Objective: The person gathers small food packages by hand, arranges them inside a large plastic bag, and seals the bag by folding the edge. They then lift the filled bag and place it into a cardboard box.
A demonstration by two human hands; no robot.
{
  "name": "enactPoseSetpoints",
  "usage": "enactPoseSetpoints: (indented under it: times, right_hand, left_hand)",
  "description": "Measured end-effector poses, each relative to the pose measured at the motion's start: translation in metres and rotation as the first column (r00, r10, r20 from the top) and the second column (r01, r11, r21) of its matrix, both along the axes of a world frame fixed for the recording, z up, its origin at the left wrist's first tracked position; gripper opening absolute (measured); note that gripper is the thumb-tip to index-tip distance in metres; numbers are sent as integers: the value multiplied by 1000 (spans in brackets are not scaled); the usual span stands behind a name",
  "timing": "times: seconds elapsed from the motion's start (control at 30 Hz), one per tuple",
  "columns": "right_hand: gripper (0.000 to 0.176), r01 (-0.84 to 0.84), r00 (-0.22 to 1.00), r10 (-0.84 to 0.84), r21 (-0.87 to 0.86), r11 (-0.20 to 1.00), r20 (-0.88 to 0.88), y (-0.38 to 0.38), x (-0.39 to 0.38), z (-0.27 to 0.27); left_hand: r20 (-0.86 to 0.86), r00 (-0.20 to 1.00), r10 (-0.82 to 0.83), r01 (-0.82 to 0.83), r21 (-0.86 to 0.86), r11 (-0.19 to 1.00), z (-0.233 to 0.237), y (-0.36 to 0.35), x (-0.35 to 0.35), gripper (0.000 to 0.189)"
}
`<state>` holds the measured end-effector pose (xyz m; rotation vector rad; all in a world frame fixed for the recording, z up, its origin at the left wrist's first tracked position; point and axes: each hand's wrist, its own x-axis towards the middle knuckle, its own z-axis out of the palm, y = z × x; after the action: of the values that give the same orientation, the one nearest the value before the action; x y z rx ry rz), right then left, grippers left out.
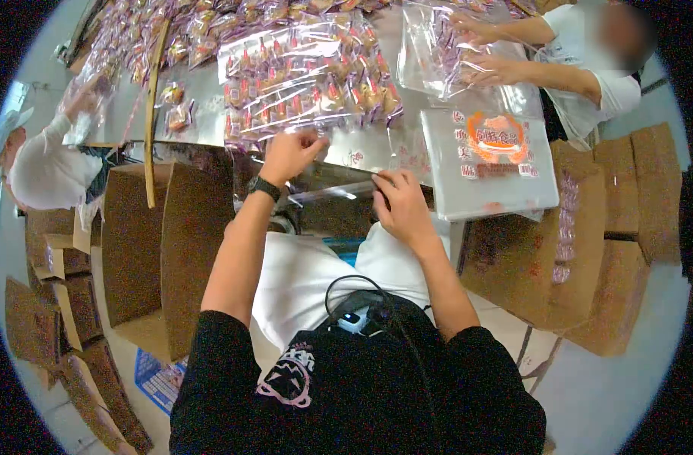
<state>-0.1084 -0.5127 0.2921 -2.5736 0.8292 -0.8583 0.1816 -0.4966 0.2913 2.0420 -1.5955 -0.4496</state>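
A clear plastic bag (301,83) filled with rows of small wrapped snacks lies on the metal table in front of me. My left hand (293,157), with a dark watch on its wrist, is at the bag's near edge, fingers curled in; what they pinch is too small to make out. To the right, my right hand (399,199) rests at the table's front edge with its fingers bent and apart, over clear film. Beside it lies a stack of flat printed bags (490,167) with orange and red print.
A co-worker's hands (487,68) handle a clear bag at the back right. Another person (50,163) stands at the left. Loose snacks (119,45) pile up behind a wooden strip (155,114). Cardboard boxes (134,250) stand on both sides below the table.
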Motion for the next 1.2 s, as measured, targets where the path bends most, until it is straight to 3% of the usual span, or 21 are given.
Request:
enactPoseSetpoints:
  times: [0.1,0.23,0.4,0.5,0.6,0.7,0.77,0.9,1.1,1.2]
  right_hand:
    - [30,-11,998,14,49,999,-56,-8,9,6]
    - [28,-49,994,52,34,998,-93,-16,11,2]
    - [29,-137,975,127,-46,989,-180,-32,2,-8]
    - [28,-99,974,81,-78,992,-210,-34,-3,4]
    - [23,16,967,-75,-235,972,-242,-29,-6,35]
    - [21,33,962,-84,-196,980,-260,-40,-21,25]
    - [20,27,966,-53,-107,994,-253,-46,-27,11]
    - [19,95,984,-77,108,990,-161,-46,-27,10]
    - [17,15,978,-17,-15,1000,-207,-61,-30,4]
    - [15,14,982,-11,11,1000,-186,-61,-32,3]
  left_hand:
    - [63,998,19,-23,60,998,10,-1,-6,43]
    - [-76,997,-10,20,137,990,21,6,-5,50]
    - [54,995,-83,77,101,992,26,10,-14,60]
    - [169,981,-96,75,125,989,30,12,-26,63]
    - [208,976,-61,45,80,996,25,13,-34,64]
    - [235,970,-57,24,140,990,25,6,-38,65]
    - [314,946,-78,27,164,986,21,-2,-40,66]
    - [272,959,-77,15,221,975,30,-4,-47,67]
    - [283,957,-60,-4,223,975,26,-8,-49,65]
    - [280,957,-75,-6,276,961,28,-12,-52,64]
